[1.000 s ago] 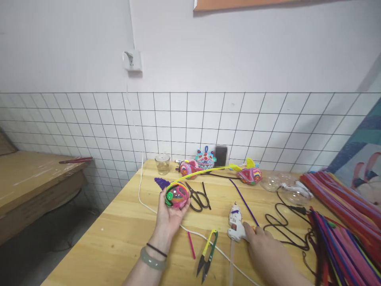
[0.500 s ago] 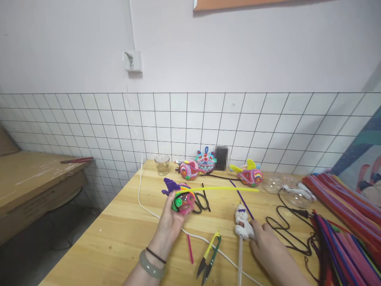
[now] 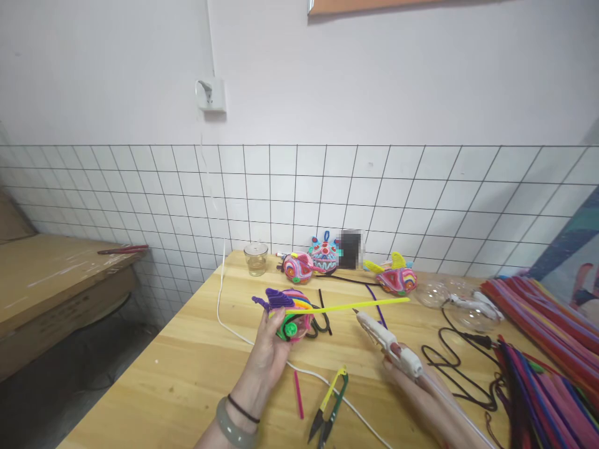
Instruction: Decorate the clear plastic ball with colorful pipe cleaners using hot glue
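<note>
My left hand (image 3: 269,352) is closed round a small ball craft (image 3: 292,313) wound with pink, green and purple pipe cleaners. A long yellow pipe cleaner (image 3: 355,305) sticks out from it to the right. My right hand (image 3: 421,390) grips a white hot glue gun (image 3: 388,342), lifted off the table with its nozzle pointing up-left toward the craft. A clear glue stick trails from the gun's back end.
On the wooden table (image 3: 201,368) lie yellow-green thread snips (image 3: 330,402), black scissors (image 3: 321,321), a white cable (image 3: 224,305), a black cord (image 3: 456,362) and a heap of pipe cleaners (image 3: 543,349) at right. Finished crafts (image 3: 393,277) and a glass cup (image 3: 256,257) stand by the tiled wall.
My right hand has picked the glue gun up from the table and turned its nozzle toward the craft. My left hand has rotated the craft and tilted it slightly.
</note>
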A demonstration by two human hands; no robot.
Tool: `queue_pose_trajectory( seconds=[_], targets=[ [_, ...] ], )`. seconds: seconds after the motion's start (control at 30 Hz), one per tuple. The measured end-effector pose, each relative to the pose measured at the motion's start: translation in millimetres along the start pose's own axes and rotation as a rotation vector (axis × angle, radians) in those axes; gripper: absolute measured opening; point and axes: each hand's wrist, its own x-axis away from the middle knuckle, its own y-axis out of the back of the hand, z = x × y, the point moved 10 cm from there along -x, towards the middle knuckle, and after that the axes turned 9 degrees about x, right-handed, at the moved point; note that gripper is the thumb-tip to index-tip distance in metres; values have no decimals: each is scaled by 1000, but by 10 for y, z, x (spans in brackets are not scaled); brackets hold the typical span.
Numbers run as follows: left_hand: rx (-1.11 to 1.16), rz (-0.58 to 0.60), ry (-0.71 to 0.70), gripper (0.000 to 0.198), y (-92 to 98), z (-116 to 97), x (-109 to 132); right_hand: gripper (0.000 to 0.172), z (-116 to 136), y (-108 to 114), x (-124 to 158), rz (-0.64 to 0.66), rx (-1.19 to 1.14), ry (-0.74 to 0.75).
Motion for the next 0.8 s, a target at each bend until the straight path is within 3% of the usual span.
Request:
queue_pose_trajectory(
  seconds=[0.13, 0.27, 0.5, 0.57, 0.7, 0.8],
  targets=[
    [-32, 87, 3, 65, -86, -7, 55, 31, 38, -97, -21, 98, 42, -2],
    [-28, 135, 114, 92, -165, 78, 131, 28, 8, -109, -119, 138, 142, 91],
    [-70, 221, 203, 95, -230, 188, 169, 34, -161, -203, -166, 260, 351, 184],
    [-85, 232, 214, 92, -210, 225, 169, 35, -134, -177, -152, 239, 428, 221],
    [-115, 225, 213, 96, -147, 303, 165, 38, 223, 6, -65, -19, 533, 370],
    [-157, 184, 186, 96, -107, 342, 159, 32, 682, 41, 140, -83, 344, 551]
  ],
)
